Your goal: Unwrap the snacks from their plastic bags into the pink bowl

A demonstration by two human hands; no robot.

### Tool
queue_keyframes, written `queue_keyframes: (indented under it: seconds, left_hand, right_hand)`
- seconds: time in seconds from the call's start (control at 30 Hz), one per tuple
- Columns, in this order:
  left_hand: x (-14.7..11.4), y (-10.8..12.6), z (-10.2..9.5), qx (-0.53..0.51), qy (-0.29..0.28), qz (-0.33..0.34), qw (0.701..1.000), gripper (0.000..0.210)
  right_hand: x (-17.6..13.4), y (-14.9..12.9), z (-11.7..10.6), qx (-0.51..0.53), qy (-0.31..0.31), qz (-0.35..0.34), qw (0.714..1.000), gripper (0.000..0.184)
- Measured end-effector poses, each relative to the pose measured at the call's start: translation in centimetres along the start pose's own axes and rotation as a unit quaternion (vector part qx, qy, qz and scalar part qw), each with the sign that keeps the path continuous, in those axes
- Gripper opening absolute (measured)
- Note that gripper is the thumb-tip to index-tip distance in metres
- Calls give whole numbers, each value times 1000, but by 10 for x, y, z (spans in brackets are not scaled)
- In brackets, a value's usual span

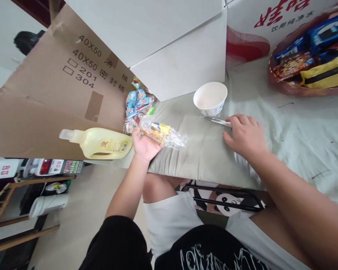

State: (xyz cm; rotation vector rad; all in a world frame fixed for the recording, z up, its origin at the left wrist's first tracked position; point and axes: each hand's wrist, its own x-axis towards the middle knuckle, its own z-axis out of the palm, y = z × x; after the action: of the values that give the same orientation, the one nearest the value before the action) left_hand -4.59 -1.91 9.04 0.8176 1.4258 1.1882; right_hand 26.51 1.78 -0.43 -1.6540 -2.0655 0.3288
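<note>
My left hand (pixel 147 147) is closed on a crinkled clear plastic snack wrapper (pixel 174 138) with yellow and blue print. It is held above the cloth-covered surface, close to a pile of small wrapped snacks (pixel 139 100). My right hand (pixel 246 135) rests palm down on the cloth. Its fingers are curled over the near end of a slim silver-white pointed tool (pixel 220 122); the covered part is hidden, so its exact kind cannot be told. Just beyond the tool's tip stands a white paper bowl (pixel 210 99) with a blue pattern near its base.
A pale yellow detergent bottle (pixel 107 143) lies by a large brown carton (pixel 59 86) on the left. White boxes (pixel 186 56) form a wall behind. At right back is a pinkish basket (pixel 287 84) of packaged snacks. A black metal frame (pixel 225 191) shows below the edge.
</note>
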Motion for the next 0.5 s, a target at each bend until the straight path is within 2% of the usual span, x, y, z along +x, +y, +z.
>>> queue_keyframes:
  seconds: [0.07,0.27,0.4,0.5]
  left_hand:
    - [9,-19,10,-36,-10,-25,999,64]
    - [38,-62,29,-72,-44,-90,992,60]
    - [44,-78,33,-129,-92,-132,978,60]
    - [42,-83,38,-173,-161,-170,957,70]
  right_hand:
    - [-2,4,3,-28,-21,-3,999,40]
    - [-4,2,4,-41,-38,-29,998,29]
    - [-6,-7,-1,84,-52,-22,995,21]
    - [-9,-21,1,175,-50,-97,979,6]
